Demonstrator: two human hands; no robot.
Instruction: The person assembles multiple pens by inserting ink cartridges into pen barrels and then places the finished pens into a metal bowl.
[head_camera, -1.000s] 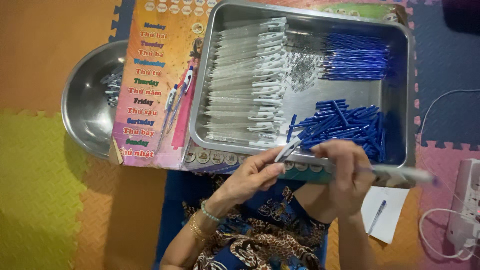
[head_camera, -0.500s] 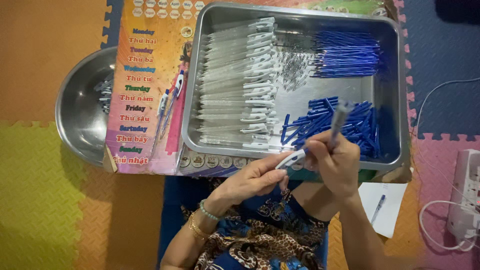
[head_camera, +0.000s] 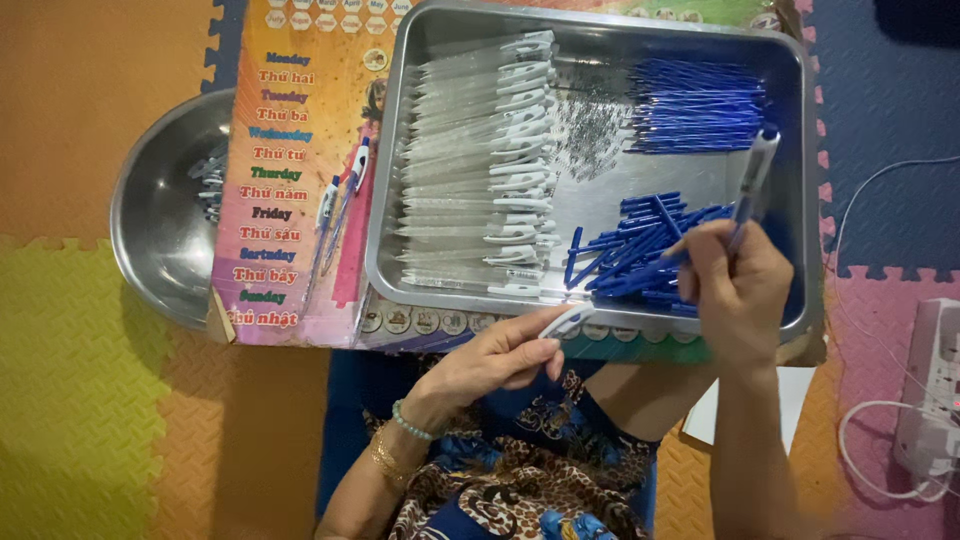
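**Both hands busy over the pen tray**

Right hand (head_camera: 738, 290) is what I see first: it hovers over the near right corner of the steel tray (head_camera: 400, 150), fingers pinched around a clear pen barrel (head_camera: 752, 185) that points up and away, its blue tip topmost. Directly beneath that hand lies a loose heap of blue refills (head_camera: 640, 250). My left hand (head_camera: 495, 360) sits just outside the tray's near rim, thumb and fingers closed on a white pen clip piece (head_camera: 565, 322). Inside the tray I count 1 long stack of clear barrels with white clips (head_camera: 480, 165) along the left side and 1 tidy bundle of blue refills (head_camera: 695, 105) at the far right. A round metal bowl (head_camera: 165, 235) rests to the left, partly under a colourful printed board (head_camera: 290, 180)
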